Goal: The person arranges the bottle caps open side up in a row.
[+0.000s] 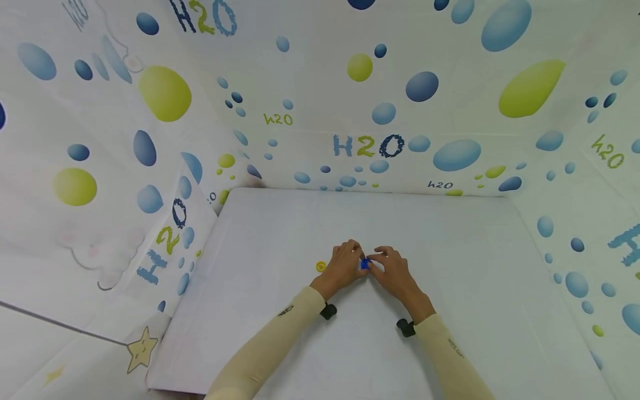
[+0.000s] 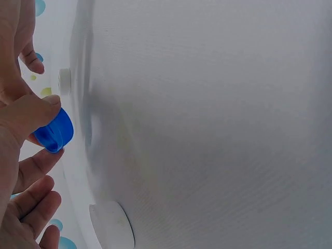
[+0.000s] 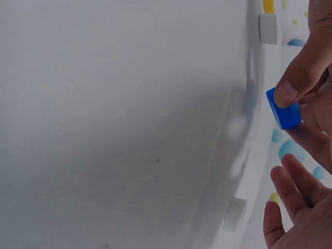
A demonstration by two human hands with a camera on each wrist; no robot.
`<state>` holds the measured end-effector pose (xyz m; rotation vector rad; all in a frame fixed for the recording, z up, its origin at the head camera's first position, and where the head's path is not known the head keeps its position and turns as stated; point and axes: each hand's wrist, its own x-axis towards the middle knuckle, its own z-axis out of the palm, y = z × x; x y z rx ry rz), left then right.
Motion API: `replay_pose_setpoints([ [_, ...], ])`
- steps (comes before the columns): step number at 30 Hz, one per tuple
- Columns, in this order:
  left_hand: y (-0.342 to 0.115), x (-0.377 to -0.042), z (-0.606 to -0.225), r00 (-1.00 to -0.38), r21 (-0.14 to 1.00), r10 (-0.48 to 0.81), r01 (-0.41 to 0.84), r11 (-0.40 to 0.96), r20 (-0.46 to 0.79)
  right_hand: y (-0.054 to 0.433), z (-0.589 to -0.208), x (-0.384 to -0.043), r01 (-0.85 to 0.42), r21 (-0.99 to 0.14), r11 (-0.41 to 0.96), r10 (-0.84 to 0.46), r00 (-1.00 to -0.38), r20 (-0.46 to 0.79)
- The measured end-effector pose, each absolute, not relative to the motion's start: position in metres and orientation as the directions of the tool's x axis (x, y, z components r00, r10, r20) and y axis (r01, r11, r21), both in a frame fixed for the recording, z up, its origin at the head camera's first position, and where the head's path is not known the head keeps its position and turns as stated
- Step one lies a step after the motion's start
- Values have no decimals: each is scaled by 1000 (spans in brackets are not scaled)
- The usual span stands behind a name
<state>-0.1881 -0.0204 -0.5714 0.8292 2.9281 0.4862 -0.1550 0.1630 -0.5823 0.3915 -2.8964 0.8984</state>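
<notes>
A small blue plastic cap (image 1: 365,264) is held between both hands over the middle of the white table. My left hand (image 1: 342,264) pinches it from the left; in the left wrist view the thumb lies on the top of the hollow cap (image 2: 63,128) and a fingertip meets its lower edge. From the right, my right hand (image 1: 395,272) grips the same cap (image 3: 284,118) between thumb and index finger, its other fingers spread loosely. Just left of the left hand, a yellow ring-shaped piece (image 1: 321,266) lies on the table.
The white-covered table (image 1: 270,222) is bordered by hanging sheets (image 1: 310,116) printed with drops and lettering. Short white cylindrical pieces (image 2: 111,225) show in both wrist views. Dark wrist cameras (image 1: 328,311) sit on the underside of both wrists.
</notes>
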Motion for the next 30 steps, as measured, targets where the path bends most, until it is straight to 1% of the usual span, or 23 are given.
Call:
replay_pose_setpoints([
  [11, -22, -186, -572, -848, 297, 531, 503, 812, -16, 164, -587, -153, -274, -512, 814, -253, -961, 112],
  [19, -22, -186, -571, -847, 274, 531, 504, 819, -29, 164, -588, -151, -317, -476, 820, -280, -948, 148],
  [25, -23, -185, -570, -850, 273, 525, 498, 823, -33, 163, -589, -152, -291, -463, 837, -268, -956, 115],
  [30, -24, -185, -570, -856, 295, 514, 479, 827, -51, 161, -589, -152, -270, -469, 841, -255, -962, 98],
])
